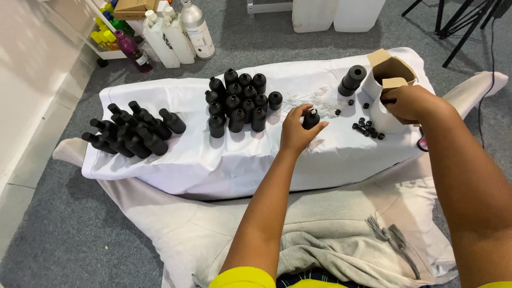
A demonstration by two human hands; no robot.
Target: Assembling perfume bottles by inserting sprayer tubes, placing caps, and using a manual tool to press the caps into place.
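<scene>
My left hand [296, 129] grips a small black bottle [311, 119] standing on the white cloth [240, 154]. My right hand [408, 101] is closed at the rim of a white carton with brown flaps [389, 69], fingers partly inside; what they hold is hidden. Several small black caps [367, 128] lie loose below the carton. A black bottle [352, 80] lies on its side next to the carton. Several upright capped black bottles [238, 100] stand in a cluster left of my left hand. Several more black bottles [133, 132] lie piled at the cloth's left end.
White jugs and a clear bottle [181, 32] stand on the grey floor behind the cloth, beside a rack with coloured bottles [114, 29]. White containers [336, 13] and tripod legs [461, 21] are at the back right. Crumpled grey fabric [341, 240] lies in front.
</scene>
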